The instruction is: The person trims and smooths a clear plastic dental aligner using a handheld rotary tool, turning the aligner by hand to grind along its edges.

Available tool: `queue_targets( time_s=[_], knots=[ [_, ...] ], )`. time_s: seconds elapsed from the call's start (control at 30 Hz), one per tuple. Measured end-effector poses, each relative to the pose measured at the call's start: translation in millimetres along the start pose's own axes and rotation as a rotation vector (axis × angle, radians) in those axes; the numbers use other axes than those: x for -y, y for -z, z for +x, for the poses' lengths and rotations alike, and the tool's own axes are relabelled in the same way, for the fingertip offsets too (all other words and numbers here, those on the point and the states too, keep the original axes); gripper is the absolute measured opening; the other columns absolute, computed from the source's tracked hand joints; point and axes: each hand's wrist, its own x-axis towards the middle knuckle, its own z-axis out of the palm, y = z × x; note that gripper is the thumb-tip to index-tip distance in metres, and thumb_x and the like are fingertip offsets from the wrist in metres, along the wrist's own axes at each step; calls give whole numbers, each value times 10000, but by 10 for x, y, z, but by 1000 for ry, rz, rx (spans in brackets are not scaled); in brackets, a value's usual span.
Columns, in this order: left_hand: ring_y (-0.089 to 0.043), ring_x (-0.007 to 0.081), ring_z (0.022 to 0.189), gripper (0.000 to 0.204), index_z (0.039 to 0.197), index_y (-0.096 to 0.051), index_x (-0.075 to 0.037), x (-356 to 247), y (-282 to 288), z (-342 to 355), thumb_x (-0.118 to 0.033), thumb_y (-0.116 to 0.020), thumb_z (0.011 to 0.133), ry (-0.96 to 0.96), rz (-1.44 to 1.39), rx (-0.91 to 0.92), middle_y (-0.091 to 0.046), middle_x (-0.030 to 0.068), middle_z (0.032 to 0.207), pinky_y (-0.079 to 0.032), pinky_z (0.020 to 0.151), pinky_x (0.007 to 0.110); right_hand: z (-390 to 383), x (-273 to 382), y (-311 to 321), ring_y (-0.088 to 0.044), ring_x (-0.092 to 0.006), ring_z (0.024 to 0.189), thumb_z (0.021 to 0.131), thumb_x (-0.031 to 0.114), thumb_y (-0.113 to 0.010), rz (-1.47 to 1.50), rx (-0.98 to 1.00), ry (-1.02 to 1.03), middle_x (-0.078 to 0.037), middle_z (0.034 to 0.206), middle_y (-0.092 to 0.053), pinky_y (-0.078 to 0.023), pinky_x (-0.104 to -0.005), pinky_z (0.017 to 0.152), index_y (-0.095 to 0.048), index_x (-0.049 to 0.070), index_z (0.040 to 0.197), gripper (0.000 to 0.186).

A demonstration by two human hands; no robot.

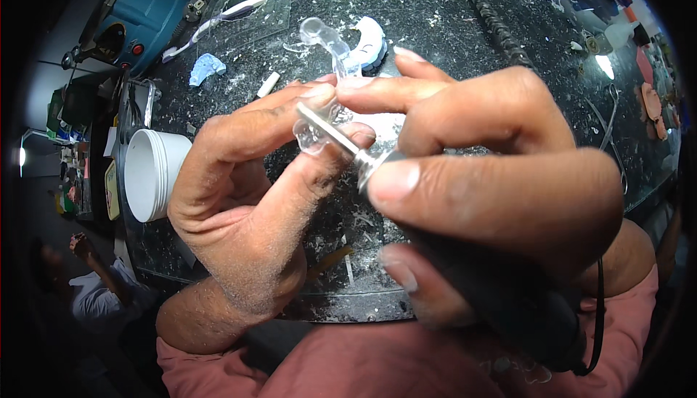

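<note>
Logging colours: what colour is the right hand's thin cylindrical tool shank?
Silver metal shank, best in head view.

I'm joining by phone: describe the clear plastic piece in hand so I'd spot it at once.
Find the dark, dust-flecked table, then the left hand above it. Its thumb and fingers pinch the clear plastic piece, beside the metal tool shaft; unlike the pale-blue pieces beyond, it's see-through.
</note>
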Motion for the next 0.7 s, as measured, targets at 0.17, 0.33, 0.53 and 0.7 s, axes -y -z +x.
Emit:
queue_targets(
  time_s=[0.17,0.33,0.53,0.7],
  knots=[
    [-577,221,1008,326,973,-518,-13,21,-35,10,-85,-728,735,36,-77,-37,-580,181,1100,-462,887,349,-3,-18,-16,-575,-367,997,695,64,-672,58,-30,15,-141,962,-504,-378,-536,947,-560,20,990,319],
    [-591,179,884,191,897,-578,19,72,-57,39,86,-653,734,-103,19,-115,-618,150,943,-461,804,302,38,81,41,-574,-363,1003,682,31,-643,4,50,-19,-129,959,-493,-371,-546,950,-563,25,990,318],
    [-585,171,868,202,877,-583,13,21,-42,28,94,-661,709,-55,9,-116,-614,125,902,-448,792,290,7,5,-94,-592,-375,966,611,-1,-647,63,-89,25,-128,941,-493,-393,-561,925,-577,41,944,343],
    [-581,167,957,324,948,-538,-23,79,1,-18,-138,-749,730,11,-19,-26,-582,137,1045,-470,859,323,-8,14,-98,-595,-364,953,587,-35,-650,32,-94,-25,-129,935,-498,-396,-566,920,-580,46,941,370]
  ],
)
